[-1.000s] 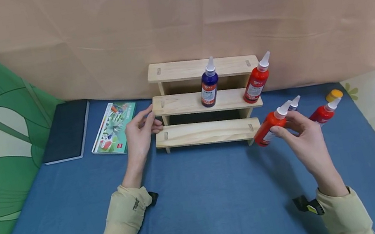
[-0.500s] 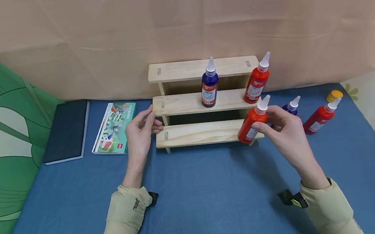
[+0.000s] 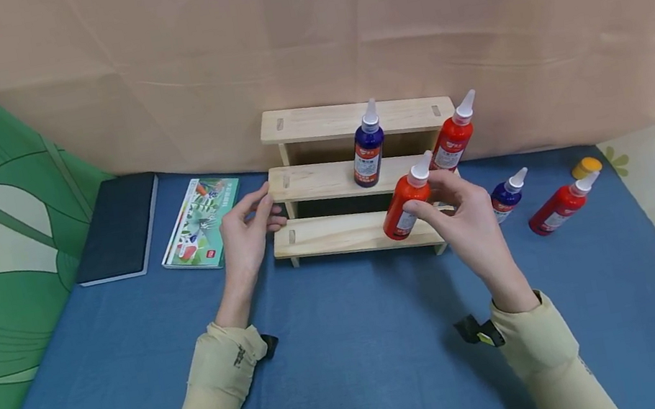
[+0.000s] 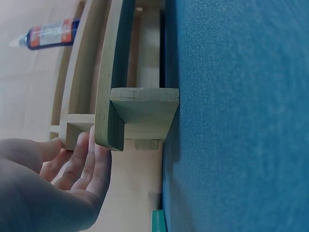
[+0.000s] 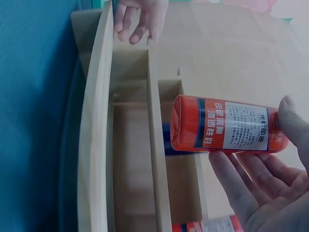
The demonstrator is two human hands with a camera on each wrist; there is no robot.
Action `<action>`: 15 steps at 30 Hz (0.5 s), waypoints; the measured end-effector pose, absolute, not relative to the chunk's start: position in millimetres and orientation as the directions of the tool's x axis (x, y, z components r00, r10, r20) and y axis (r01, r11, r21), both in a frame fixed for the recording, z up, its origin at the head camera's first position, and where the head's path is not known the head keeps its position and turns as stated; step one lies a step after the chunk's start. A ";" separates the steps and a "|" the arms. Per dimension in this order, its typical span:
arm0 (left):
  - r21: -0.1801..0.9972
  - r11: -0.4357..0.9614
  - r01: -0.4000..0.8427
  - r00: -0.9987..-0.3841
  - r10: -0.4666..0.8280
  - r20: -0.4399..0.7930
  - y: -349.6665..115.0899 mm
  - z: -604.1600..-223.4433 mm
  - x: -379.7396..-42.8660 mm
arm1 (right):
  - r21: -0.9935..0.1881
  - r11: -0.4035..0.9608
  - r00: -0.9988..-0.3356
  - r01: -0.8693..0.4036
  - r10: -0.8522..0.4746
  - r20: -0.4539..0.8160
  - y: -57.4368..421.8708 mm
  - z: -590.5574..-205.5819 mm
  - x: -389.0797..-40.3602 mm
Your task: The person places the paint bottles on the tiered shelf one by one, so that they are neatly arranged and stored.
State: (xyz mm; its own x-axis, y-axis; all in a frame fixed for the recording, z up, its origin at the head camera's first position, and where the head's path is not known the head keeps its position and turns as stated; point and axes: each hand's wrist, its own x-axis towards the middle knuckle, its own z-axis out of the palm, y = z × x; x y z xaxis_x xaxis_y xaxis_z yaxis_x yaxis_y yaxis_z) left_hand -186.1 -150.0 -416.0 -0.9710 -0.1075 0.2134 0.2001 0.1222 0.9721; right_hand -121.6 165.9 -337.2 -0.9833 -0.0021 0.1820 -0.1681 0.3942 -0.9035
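A three-tier wooden display rack (image 3: 339, 232) stands at the back of the table. My left hand (image 3: 244, 237) grips the left end of its middle tier; in the left wrist view its thumb (image 4: 50, 149) lies at that board's end, fingers below. My right hand (image 3: 464, 217) holds a red ink bottle (image 3: 408, 206) with a white nozzle cap, tilted, overlapping the lowest tier. In the right wrist view the held bottle's label and base face the rack. On the middle tier stand a blue ink bottle (image 3: 367, 146) and, at the right end, another red bottle (image 3: 452, 138), partly hidden.
Right of the rack stand a blue bottle (image 3: 507, 196), a red bottle (image 3: 561, 207) and something with a yellow cap (image 3: 586, 167). To the left lie a green illustrated book (image 3: 202, 223) and a dark notebook (image 3: 116, 228). A beige cloth (image 3: 336, 27) hangs behind.
My right hand has carried the red ink bottle leftward and slightly up, from beside the rack's right end to over its lowest tier. My left hand has stayed at the rack's left end.
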 end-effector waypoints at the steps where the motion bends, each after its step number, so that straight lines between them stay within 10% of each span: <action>1: 0.972 0.123 0.199 -0.971 -0.107 0.212 -150.2 -415.9 -186.4 | -0.904 0.391 -0.983 -0.171 -0.003 0.184 162.9 -336.1 -122.8; 15: 0.972 0.139 0.187 -0.973 -0.112 0.203 -150.0 -414.9 -186.8 | -0.896 0.361 -0.965 -0.259 -0.063 0.253 118.8 -331.7 -146.1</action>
State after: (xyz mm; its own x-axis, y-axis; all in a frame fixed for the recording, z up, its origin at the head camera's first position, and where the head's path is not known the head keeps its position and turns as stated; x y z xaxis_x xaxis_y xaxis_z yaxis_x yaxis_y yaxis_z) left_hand -186.8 -150.0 -414.9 -0.9726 -0.1122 0.2034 0.1873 0.1392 0.9724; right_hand -146.1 118.8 -331.7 -0.9653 -0.0627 0.2534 -0.2586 0.3614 -0.8958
